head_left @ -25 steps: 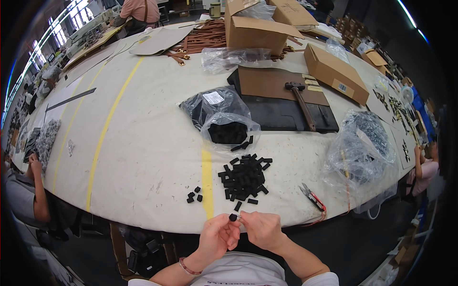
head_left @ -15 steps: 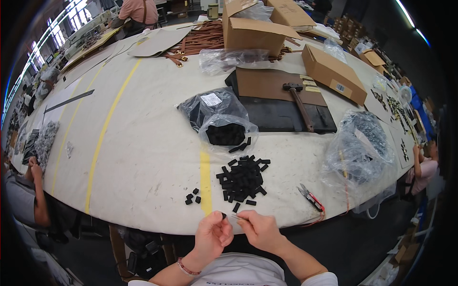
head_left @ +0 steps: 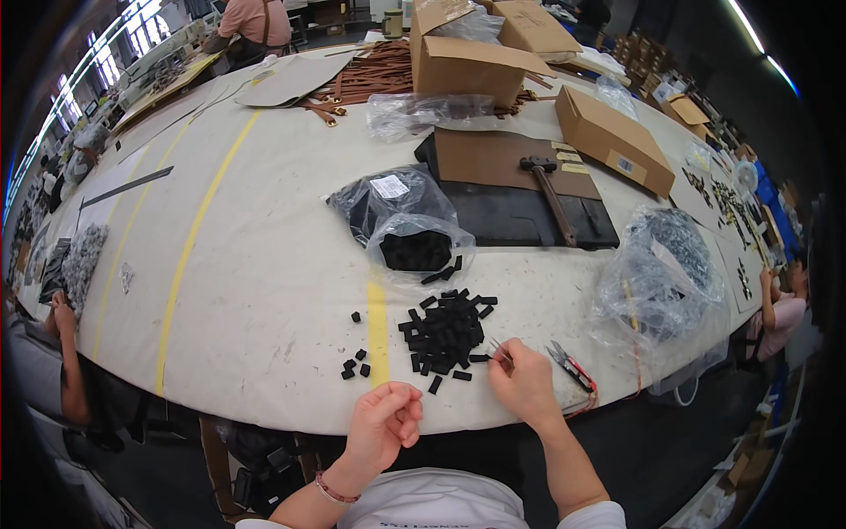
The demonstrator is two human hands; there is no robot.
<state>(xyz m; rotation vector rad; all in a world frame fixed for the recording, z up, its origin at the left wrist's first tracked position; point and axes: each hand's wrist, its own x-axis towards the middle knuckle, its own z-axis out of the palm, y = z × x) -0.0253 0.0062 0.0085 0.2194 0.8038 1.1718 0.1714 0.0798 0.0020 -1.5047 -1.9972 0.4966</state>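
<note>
My right hand [head_left: 524,379] grips metal tweezers [head_left: 498,348], whose tips reach toward a short black piece [head_left: 478,358] at the right edge of the pile. Whether the tips touch it I cannot tell. The pile of small black fabric-like pieces [head_left: 445,331] lies on the table in front of me. My left hand [head_left: 385,419] hovers over the near table edge, its fingers curled in with nothing visible in them. Several separate black pieces [head_left: 356,364] sit left of the pile, and one single piece [head_left: 356,316] lies farther off.
An open plastic bag [head_left: 416,249] of black pieces lies behind the pile. Beyond it a hammer [head_left: 555,203] rests on a dark board [head_left: 507,212]. Red-handled thread snips [head_left: 573,367] and a clear plastic bag [head_left: 665,278] are at right. Cardboard boxes [head_left: 617,141] stand farther back.
The black piece at my left fingertips is gone from there, and a single piece now lies on the table at left. My right hand has moved right and away with the tweezers, to the pile.
</note>
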